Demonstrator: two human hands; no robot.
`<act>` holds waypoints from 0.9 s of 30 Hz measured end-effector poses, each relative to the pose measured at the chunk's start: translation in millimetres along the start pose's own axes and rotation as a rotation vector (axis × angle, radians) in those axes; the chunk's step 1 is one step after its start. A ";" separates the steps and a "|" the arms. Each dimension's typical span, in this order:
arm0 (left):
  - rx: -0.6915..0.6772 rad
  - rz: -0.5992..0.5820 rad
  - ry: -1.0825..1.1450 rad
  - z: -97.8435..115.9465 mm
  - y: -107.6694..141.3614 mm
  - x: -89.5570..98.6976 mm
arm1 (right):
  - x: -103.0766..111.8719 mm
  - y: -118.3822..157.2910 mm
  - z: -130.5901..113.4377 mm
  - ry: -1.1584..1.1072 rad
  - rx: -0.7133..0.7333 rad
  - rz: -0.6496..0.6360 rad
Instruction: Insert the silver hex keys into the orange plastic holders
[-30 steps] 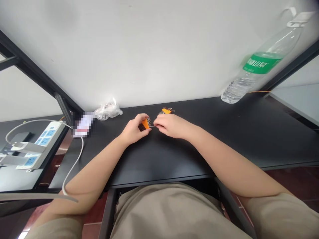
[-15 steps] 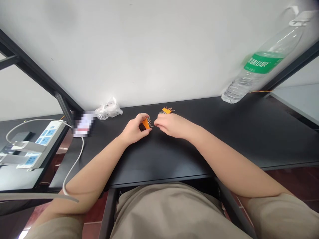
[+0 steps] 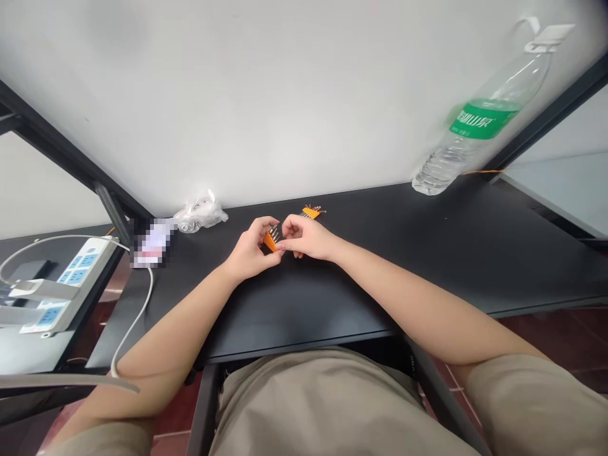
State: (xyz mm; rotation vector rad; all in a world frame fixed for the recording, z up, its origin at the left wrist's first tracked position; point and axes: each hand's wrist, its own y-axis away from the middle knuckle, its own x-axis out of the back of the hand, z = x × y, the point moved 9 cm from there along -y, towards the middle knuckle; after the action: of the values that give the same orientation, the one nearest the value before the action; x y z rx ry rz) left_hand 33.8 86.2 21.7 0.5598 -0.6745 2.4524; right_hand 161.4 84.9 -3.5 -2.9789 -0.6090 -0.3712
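My left hand (image 3: 249,251) holds an orange hex key holder (image 3: 270,242) between thumb and fingers, a little above the black table. Several metal key ends stick out of its right side. From the right, my right hand (image 3: 308,237) meets it with curled fingers, and its thumb tip presses at the holder's lower right edge. Whatever lies inside those right fingers is hidden. Just behind my right hand rests a second orange hex key holder (image 3: 311,213) with several keys in it, partly covered by the hand.
A crumpled clear plastic bag (image 3: 202,214) lies by the wall at left. Near it are a blurred-out item (image 3: 154,244) and a white cable (image 3: 137,310). A power strip (image 3: 71,285) sits further left. A large water bottle (image 3: 468,130) stands at right on the black table (image 3: 427,253).
My right hand has moved left against the held holder and turned, its thumb now at the edge. The thin metal key that showed between the hands is out of sight. The view shifted slightly.
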 end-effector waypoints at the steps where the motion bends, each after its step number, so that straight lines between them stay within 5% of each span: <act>1: 0.004 -0.007 0.005 -1.0 0.1 -0.3 | -0.4 -1.6 6.4 -0.005 -0.039 -0.010; 5: 0.031 -0.003 -0.116 -9.1 0.3 3.8 | 7.3 -2.4 10.0 0.190 -0.051 -0.045; 11: 0.096 -0.034 -0.316 -25.4 -1.0 12.3 | 84.0 1.6 -4.5 0.744 0.079 0.389; 15: 0.059 -0.055 -0.412 -28.5 -3.0 14.3 | 109.3 -3.4 17.8 0.878 -0.037 0.425; 22: 0.015 -0.119 -0.633 -42.8 -3.0 11.9 | 77.6 -8.2 26.8 0.767 -0.017 0.195; 27: 0.139 -0.012 -0.822 -39.7 -1.4 21.5 | 47.9 -3.8 15.8 0.717 0.075 0.025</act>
State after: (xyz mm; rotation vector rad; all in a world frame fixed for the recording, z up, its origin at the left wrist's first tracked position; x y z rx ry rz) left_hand 8.3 117.8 1.7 1.6566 -0.7873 2.2105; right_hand 206.0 108.4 -6.6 -2.5020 -0.4749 -1.2878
